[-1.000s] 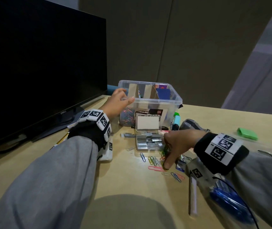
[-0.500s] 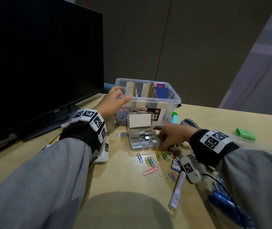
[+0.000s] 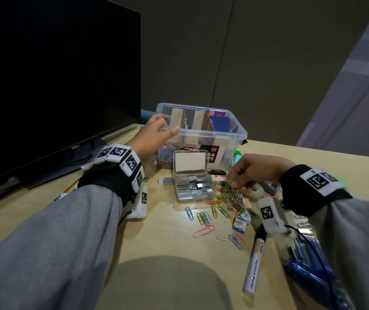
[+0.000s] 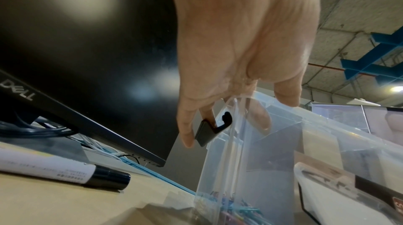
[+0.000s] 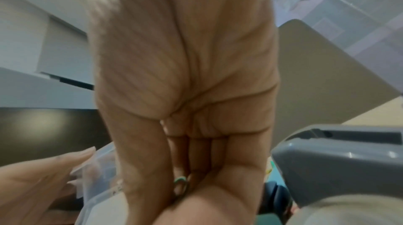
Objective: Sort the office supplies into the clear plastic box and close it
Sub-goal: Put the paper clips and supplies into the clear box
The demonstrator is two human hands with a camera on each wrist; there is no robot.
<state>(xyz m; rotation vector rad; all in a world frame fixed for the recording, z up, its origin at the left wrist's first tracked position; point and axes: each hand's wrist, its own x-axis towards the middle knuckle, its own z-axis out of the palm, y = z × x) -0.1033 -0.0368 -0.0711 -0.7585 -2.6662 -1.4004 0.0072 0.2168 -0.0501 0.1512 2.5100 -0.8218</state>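
Observation:
The clear plastic box [image 3: 235, 135] stands open at the back of the desk, with cardboard dividers and coloured paper clips in its left compartment [image 4: 231, 211]. My left hand [image 3: 167, 126] grips its near left corner, thumb along the front rim and fingers over the side [image 4: 259, 120]. My right hand [image 3: 235, 181] hangs just above the desk, right of the open staple case [image 3: 192, 189], and pinches a tangled bunch of coloured paper clips [image 3: 232, 193]. One green clip [image 5: 181, 182] shows between the fingertips. More clips [image 3: 203, 230] lie loose on the desk.
A black monitor [image 3: 56, 86] fills the left. A whiteboard marker [image 3: 254, 265], a tape roll [image 3: 256, 193], a small staple packet [image 3: 240, 222] and a blue item [image 3: 308, 267] lie at the front right. A grey stapler [image 5: 338, 159] sits by my right hand. Another marker [image 4: 65, 171] lies left of the box.
My right hand gathered clips from the desk, then rose and moved back toward the box with a bunch pinched. The left hand stayed on the box corner.

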